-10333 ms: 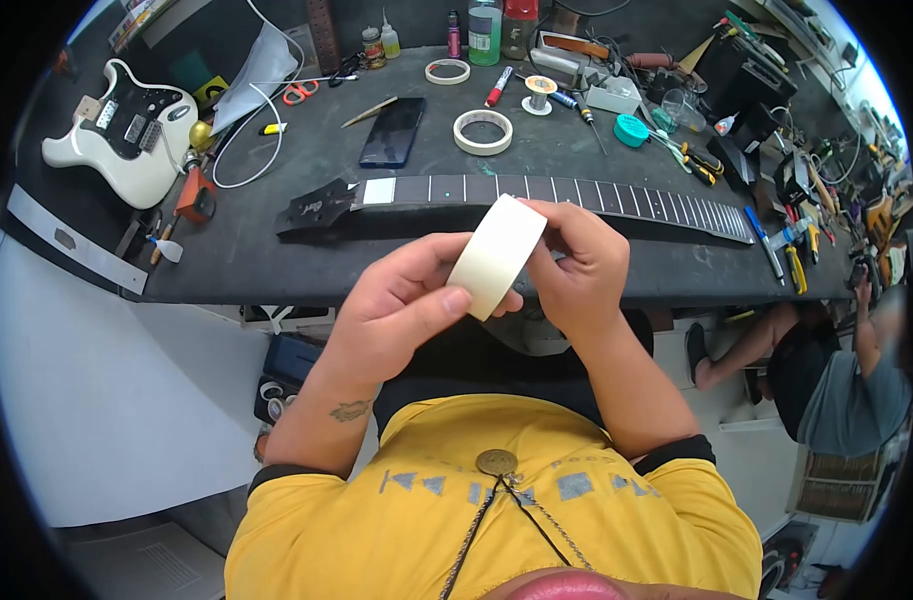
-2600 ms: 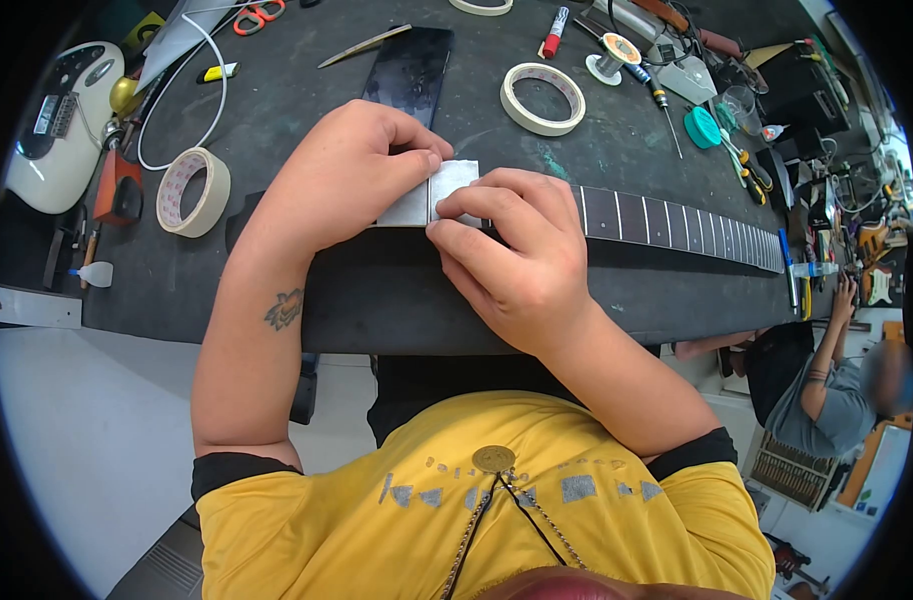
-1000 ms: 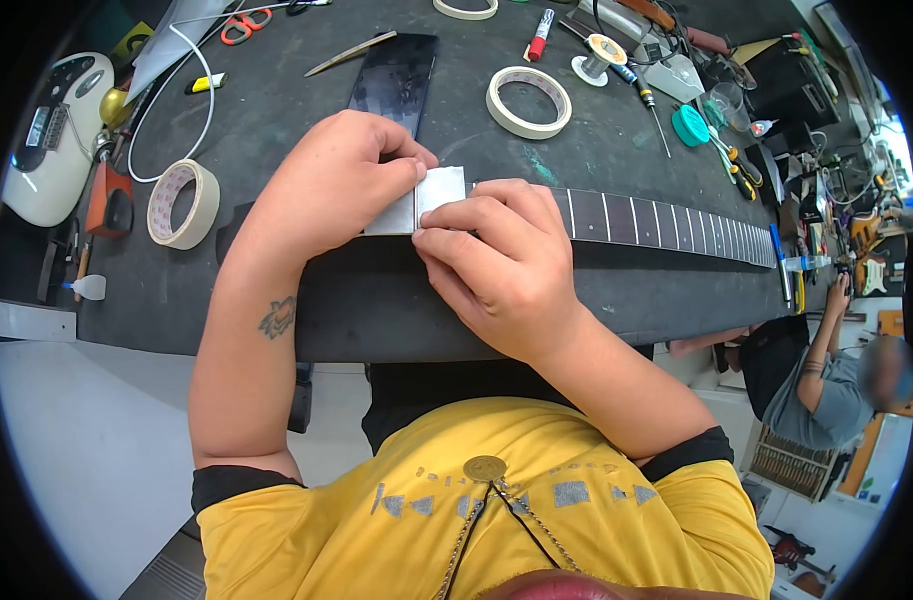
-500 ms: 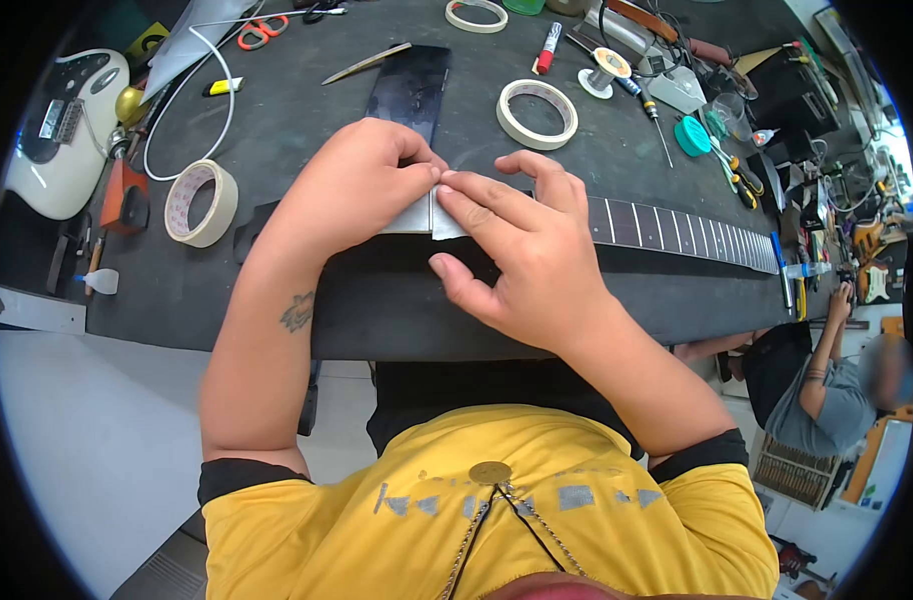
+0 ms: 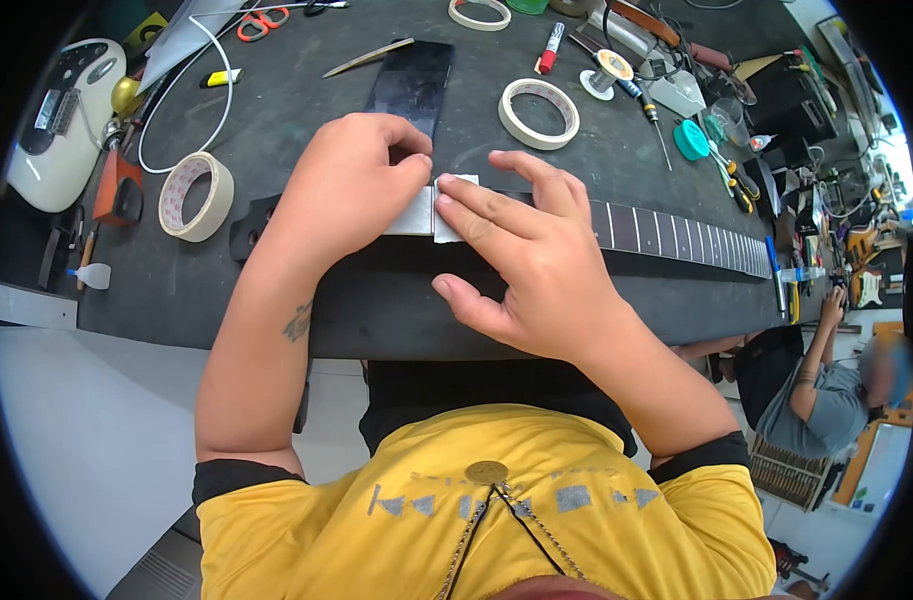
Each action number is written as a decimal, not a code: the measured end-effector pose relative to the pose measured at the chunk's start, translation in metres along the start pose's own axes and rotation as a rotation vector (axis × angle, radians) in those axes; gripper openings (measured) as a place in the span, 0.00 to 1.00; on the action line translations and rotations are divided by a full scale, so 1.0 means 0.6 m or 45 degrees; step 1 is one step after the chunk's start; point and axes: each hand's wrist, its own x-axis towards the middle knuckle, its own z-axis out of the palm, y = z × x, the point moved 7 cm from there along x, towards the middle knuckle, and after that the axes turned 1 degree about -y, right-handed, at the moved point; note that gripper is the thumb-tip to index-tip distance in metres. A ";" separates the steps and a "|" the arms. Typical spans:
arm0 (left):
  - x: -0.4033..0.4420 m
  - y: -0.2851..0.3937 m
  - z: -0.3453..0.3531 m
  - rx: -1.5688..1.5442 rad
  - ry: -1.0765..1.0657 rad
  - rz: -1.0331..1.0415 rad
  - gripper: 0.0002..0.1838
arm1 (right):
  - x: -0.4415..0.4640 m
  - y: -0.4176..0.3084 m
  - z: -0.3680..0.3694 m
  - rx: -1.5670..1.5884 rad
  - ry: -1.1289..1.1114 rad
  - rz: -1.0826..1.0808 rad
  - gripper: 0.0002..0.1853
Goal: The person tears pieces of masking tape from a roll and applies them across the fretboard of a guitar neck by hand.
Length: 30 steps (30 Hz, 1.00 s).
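A guitar neck [image 5: 677,236] lies across the bench, its dark fretboard reaching right and its headstock [image 5: 245,236] showing at the left. Over its middle sits a flat silvery piece [image 5: 414,219], partly under my left hand [image 5: 357,185]. That hand is closed, thumb and fingers curled together; whatever they may pinch is hidden. My right hand [image 5: 527,235] has its fingers apart, with two fingertips resting on a pale strip of tape [image 5: 463,182] beside the silvery piece. Behind my left hand are a dark phone-like slab [image 5: 412,85] and a thin pointed tool [image 5: 367,58].
Rolls of masking tape lie left [image 5: 222,205] and behind [image 5: 504,125]. Toward the back right are a red marker [image 5: 549,50], a solder spool [image 5: 607,72] and a screwdriver [image 5: 652,105]. A white guitar body [image 5: 37,165] lies far left. Another person [image 5: 817,400] sits at right.
My left hand has shifted slightly left, away from my right fingertips. More of the pale strip shows beneath my right fingers, which stay in nearly the same place.
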 end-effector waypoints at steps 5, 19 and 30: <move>-0.001 -0.013 -0.002 -0.065 0.054 0.005 0.18 | 0.013 0.006 0.002 0.084 -0.029 0.057 0.29; -0.020 0.025 0.012 -0.137 -0.037 0.470 0.10 | -0.036 0.021 -0.009 0.020 0.140 0.071 0.24; -0.016 0.014 0.019 -0.111 -0.091 0.357 0.11 | -0.039 0.028 -0.021 0.043 0.232 0.105 0.24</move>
